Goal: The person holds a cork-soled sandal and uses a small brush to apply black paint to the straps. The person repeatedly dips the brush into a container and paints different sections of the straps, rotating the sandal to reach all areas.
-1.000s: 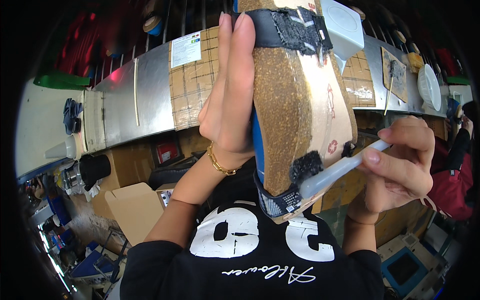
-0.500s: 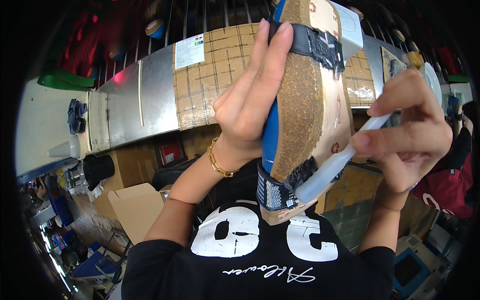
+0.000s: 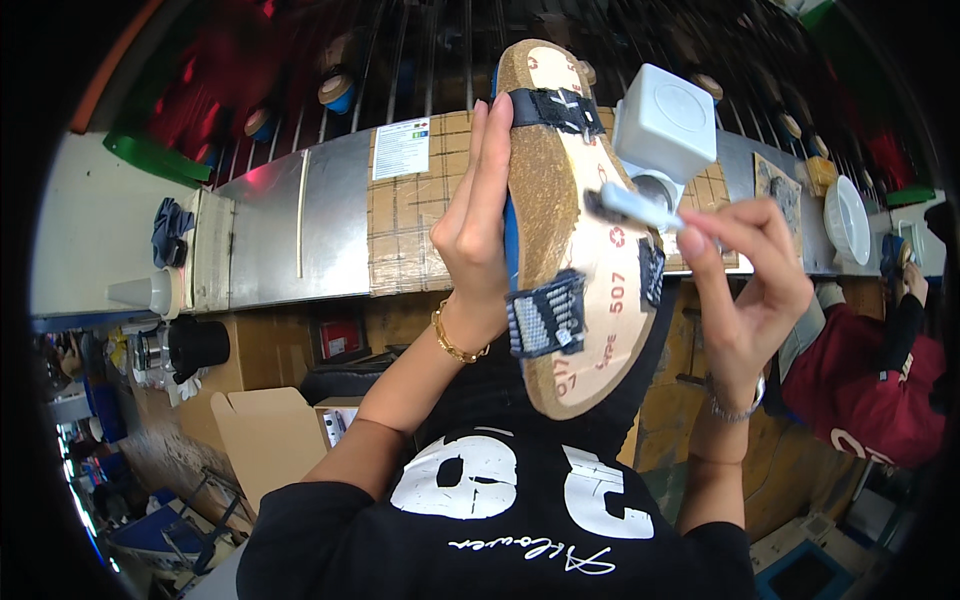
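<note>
My left hand (image 3: 472,235) is closed around the left side of an unfinished sandal (image 3: 545,210) on a blue last, its underside turned up toward me. That underside has a brown cork-like rim and a pale printed insole board. Dark strap ends (image 3: 560,110) are folded over it near the far end, with grey-and-black woven ones (image 3: 545,318) nearer me. In my right hand (image 3: 750,280), pinched between thumb and fingers, is a brush (image 3: 645,208) with a translucent white handle. Its dark, blurred tip is over the board's middle; I cannot tell whether it touches.
Behind the sandal a white square container (image 3: 668,120) stands on a cardboard-covered part of the metal bench (image 3: 270,225). A white bowl (image 3: 846,220) is at the right. Blue lasts (image 3: 338,95) lie among the far metal bars. A person in a maroon shirt (image 3: 860,370) is at right.
The brush has moved from the near strap end up to the middle of the board. The sandal has shifted left and farther down in view, showing more of its underside.
</note>
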The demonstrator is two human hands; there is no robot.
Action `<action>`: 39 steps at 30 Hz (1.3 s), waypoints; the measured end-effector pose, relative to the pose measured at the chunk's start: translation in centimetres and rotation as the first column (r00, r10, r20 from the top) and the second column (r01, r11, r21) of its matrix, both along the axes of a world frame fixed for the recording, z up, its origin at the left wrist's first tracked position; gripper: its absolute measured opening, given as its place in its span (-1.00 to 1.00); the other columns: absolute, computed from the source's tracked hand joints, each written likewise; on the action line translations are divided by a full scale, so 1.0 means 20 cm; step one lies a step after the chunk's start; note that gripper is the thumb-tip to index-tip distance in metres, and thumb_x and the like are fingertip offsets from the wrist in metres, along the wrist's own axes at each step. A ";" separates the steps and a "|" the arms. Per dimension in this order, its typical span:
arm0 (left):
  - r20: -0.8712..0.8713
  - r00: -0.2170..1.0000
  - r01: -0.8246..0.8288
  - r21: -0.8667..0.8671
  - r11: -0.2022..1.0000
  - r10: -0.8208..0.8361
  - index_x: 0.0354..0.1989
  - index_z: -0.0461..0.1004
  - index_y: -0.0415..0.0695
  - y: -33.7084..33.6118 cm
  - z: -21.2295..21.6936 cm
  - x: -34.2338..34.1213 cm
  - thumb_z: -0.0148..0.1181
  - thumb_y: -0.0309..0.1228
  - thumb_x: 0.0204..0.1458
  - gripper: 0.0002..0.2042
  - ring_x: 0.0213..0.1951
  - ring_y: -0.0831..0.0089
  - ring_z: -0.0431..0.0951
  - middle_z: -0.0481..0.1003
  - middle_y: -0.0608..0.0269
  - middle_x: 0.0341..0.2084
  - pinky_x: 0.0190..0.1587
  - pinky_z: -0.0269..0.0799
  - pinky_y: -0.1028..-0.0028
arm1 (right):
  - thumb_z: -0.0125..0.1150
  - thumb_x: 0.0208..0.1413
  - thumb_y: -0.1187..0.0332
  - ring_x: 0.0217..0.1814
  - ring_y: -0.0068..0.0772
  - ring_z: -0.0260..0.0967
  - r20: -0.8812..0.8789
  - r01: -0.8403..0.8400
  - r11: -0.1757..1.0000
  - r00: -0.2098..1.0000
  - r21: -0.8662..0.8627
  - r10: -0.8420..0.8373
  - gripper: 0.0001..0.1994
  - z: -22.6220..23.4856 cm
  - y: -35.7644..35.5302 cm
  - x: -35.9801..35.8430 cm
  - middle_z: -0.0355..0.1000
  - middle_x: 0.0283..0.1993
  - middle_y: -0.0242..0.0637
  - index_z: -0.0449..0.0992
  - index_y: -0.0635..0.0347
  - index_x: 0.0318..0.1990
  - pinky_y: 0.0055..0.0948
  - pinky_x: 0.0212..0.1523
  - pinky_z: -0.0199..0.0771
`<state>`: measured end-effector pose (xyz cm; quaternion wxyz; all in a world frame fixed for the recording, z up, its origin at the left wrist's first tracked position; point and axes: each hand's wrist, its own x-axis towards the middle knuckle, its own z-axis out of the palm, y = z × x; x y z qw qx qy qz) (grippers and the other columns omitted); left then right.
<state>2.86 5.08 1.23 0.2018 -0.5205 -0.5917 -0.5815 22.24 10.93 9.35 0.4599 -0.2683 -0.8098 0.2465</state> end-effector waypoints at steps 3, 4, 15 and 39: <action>-0.013 0.999 -0.050 -0.030 0.998 0.049 0.36 0.30 -0.32 0.00 0.00 -0.02 0.48 -0.40 -0.08 -0.23 -0.24 0.44 0.69 0.63 0.02 -0.05 -0.19 0.59 0.49 | 0.45 -0.08 0.59 -0.34 -0.56 0.35 -0.025 -0.046 0.979 0.999 -0.201 0.042 -0.83 0.01 -0.09 0.04 0.43 -0.40 -0.37 0.73 0.26 -0.27 -0.59 -0.28 0.30; -0.016 0.998 -0.060 -0.035 0.998 0.059 0.35 0.30 -0.32 -0.01 0.00 -0.03 0.48 -0.40 -0.08 -0.23 -0.27 0.45 0.68 0.64 0.02 -0.05 -0.22 0.59 0.49 | 0.44 -0.09 0.60 -0.34 -0.56 0.35 -0.037 -0.059 0.963 0.998 -0.261 0.051 -0.82 0.02 -0.11 0.05 0.43 -0.40 -0.37 0.73 0.27 -0.27 -0.59 -0.29 0.29; -0.111 0.983 -0.142 0.051 0.988 0.147 0.30 0.37 -0.34 0.03 0.02 -0.03 0.45 -0.43 -0.08 -0.30 -0.39 0.53 0.66 0.59 0.03 0.07 -0.38 0.54 0.55 | 0.52 -0.24 0.60 -0.34 -0.51 0.35 0.045 0.043 0.992 0.998 0.115 -0.049 -0.69 0.05 -0.15 0.02 0.45 -0.33 -0.32 0.76 0.11 -0.24 -0.60 -0.32 0.30; 0.050 0.999 -0.005 -0.139 0.990 0.012 0.30 0.35 -0.34 -0.06 0.10 0.01 0.46 -0.41 -0.13 -0.26 0.10 -0.06 0.56 0.47 -0.36 0.09 -0.06 0.61 0.29 | 0.47 -0.20 0.45 -0.27 -0.40 0.31 -0.033 -0.421 0.896 0.907 -0.140 0.420 -0.82 0.11 -0.02 0.10 0.42 -0.30 -0.20 0.71 0.23 -0.35 -0.49 -0.23 0.22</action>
